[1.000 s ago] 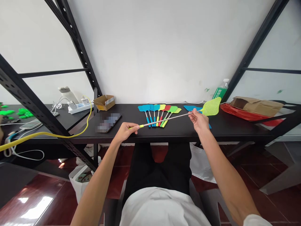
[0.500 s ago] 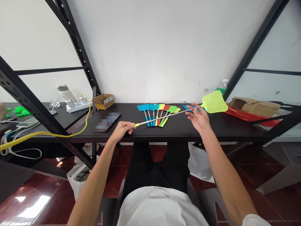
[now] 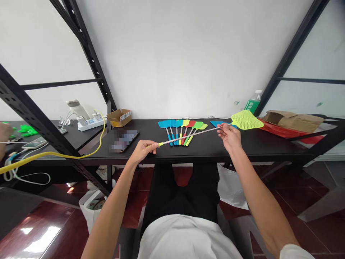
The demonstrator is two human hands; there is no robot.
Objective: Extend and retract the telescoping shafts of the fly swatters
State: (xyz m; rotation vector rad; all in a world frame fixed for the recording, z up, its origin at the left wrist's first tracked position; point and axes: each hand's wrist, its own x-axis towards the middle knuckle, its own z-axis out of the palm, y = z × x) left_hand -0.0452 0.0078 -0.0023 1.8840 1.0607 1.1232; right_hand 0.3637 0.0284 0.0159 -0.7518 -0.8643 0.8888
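A yellow-green fly swatter point(image 3: 246, 120) with a long metal rod stretches across the black table point(image 3: 258, 145). My left hand point(image 3: 144, 150) is closed round its yellow handle end. My right hand point(image 3: 230, 136) pinches the rod just below the mesh head, which hangs above the table at the right. Behind the rod, several short fly swatters point(image 3: 182, 131) in blue, yellow, red and green lie in a fan on the table. A blue swatter head point(image 3: 216, 123) lies beside my right hand.
A phone point(image 3: 124, 140) lies left of my left hand, with a small cardboard box point(image 3: 119, 117) behind it. A green bottle point(image 3: 252, 104), a brown paper bag point(image 3: 293, 121) and a red bag stand at the right. A power strip point(image 3: 90, 122) and yellow cable point(image 3: 67, 154) lie left.
The swatter's head tipped flatter and sank slightly towards the table. My right hand went from loosely open fingers half a second ago to a pinch on the rod.
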